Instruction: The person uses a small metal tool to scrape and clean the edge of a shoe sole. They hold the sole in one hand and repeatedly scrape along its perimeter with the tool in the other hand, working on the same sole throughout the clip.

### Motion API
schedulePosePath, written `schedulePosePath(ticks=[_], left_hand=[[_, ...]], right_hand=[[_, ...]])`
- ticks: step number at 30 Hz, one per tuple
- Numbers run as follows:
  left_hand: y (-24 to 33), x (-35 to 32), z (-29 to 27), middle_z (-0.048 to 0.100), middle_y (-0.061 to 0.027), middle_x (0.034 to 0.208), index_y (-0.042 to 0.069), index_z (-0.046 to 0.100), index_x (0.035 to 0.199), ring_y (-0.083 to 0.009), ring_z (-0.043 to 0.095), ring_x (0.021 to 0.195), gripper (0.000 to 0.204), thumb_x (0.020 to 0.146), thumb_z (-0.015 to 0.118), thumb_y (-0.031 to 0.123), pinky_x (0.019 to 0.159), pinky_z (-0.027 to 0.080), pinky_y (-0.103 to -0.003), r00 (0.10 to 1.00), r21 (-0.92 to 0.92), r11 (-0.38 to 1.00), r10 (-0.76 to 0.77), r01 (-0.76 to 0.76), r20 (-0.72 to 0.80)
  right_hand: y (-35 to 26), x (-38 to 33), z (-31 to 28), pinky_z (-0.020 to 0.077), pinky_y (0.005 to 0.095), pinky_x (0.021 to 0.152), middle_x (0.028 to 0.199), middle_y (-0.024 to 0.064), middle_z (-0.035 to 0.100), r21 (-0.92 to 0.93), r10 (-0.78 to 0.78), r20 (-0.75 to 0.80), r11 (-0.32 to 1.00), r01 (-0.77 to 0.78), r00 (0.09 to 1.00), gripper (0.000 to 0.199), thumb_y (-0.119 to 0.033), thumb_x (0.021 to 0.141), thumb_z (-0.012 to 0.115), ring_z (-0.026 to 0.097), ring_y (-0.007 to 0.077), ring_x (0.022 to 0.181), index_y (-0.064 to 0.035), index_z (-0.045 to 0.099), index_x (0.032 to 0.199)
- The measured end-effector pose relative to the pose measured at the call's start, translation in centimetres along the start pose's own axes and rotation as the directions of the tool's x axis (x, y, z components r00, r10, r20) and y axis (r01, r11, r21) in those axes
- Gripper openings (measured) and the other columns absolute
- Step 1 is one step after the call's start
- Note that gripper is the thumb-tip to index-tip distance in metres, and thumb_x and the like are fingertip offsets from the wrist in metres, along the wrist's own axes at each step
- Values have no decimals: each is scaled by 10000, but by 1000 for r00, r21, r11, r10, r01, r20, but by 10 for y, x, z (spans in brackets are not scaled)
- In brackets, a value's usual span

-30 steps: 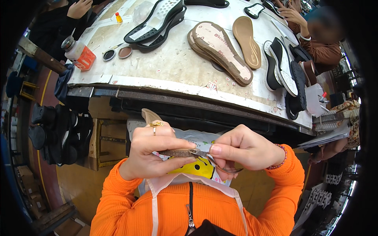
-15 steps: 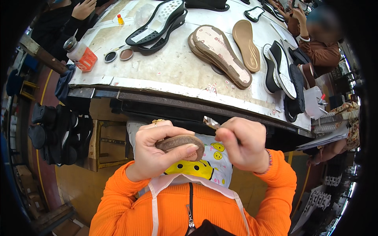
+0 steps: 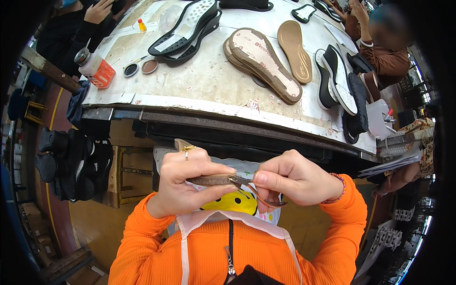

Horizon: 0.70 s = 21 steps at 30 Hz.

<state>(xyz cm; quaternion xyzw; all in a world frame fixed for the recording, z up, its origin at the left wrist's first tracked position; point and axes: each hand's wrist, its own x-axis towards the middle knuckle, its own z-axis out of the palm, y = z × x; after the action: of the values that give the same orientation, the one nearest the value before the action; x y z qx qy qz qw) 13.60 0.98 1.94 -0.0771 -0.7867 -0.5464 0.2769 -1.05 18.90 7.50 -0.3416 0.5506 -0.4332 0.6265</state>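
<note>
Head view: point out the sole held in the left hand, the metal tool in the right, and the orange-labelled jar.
Held sole [image 3: 211, 180]: head view, on its brown side edge.
Metal tool [image 3: 244, 180]: head view, on its tip end.
Orange-labelled jar [image 3: 100, 74]: head view, on its label.

Wide fisheye head cam, steep downward view, close abv L grip [image 3: 182, 175] & R grip [image 3: 298, 179], tbl [image 3: 194, 88] farther fwd

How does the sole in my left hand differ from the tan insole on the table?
The sole is held in your left hand; the insole lies on the table. The sole shows its brown edge; the insole, its tan face. A tool meets the sole's end; no hand touches the insole.
</note>
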Motion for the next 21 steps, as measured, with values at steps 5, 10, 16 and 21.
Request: schedulePosePath(ticks=[5, 10, 16, 21], left_hand=[[1, 3, -4, 547, -30, 560, 34, 724, 866, -114, 451, 446, 254, 629, 812, 58, 438, 317, -246, 996, 50, 996, 66, -69, 53], [3, 3, -5, 553, -35, 558, 31, 722, 855, -115, 456, 442, 224, 645, 796, 62, 433, 320, -244, 995, 121, 990, 55, -65, 80], [3, 0, 6, 617, -61, 609, -4, 714, 849, -96, 545, 494, 207, 666, 788, 56, 448, 369, -220, 991, 71, 992, -101, 108, -91], [4, 0, 6, 627, -69, 620, -15, 712, 851, -99, 574, 514, 208, 671, 787, 59, 466, 395, -217, 980, 43, 988, -140, 148, -138]], right_hand=[[-7, 2, -2, 371, 216, 449, 602, 21, 585, 32, 55, 53, 998, -57, 997, 428, -295, 1003, 432, 420, 36, 481, 7, 559, 728], [-9, 1, -1, 387, 267, 434, 623, 66, 615, -151, 57, -19, 987, -59, 998, 336, -210, 969, 500, 482, 73, 469, 14, 548, 723], [18, 17, 12, 357, 310, 398, 529, 57, 482, -947, -745, -3, 217, 238, 667, 258, -106, 798, 679, 460, 185, 412, -54, 491, 629], [31, 26, 7, 346, 300, 409, 516, 28, 414, -984, -850, 115, -25, 179, 513, 320, -137, 753, 706, 440, 177, 434, -90, 444, 576]])
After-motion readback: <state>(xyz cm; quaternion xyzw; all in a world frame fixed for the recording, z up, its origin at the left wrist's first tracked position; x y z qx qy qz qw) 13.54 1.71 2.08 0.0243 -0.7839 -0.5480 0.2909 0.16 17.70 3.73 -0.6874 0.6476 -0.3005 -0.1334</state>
